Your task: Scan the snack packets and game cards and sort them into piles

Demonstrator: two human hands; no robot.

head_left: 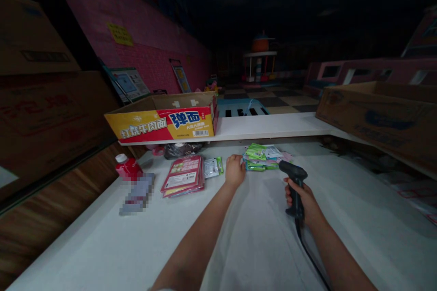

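Observation:
In my right hand (305, 200) is a dark barcode scanner (294, 191), fingers wrapped round its handle, its head pointing toward the packets and its cable running down. My left hand (235, 170) rests on the white counter with its fingers curled closed; what they hold, if anything, is hidden. Just right of it lies a loose pile of small green and silver packets (257, 158), close against its fingertips. On its other side is a silver packet (212, 168) with a green edge, beside a stack of flat pink packs (183, 175) with a printed label.
A red bottle (129, 167) with a white cap stands at left, behind a blurred flat object (138, 194). On the raised shelf (266, 126) sit a red-and-yellow noodle carton (164, 122) and a brown carton (375, 109). Large boxes (51, 109) are stacked far left.

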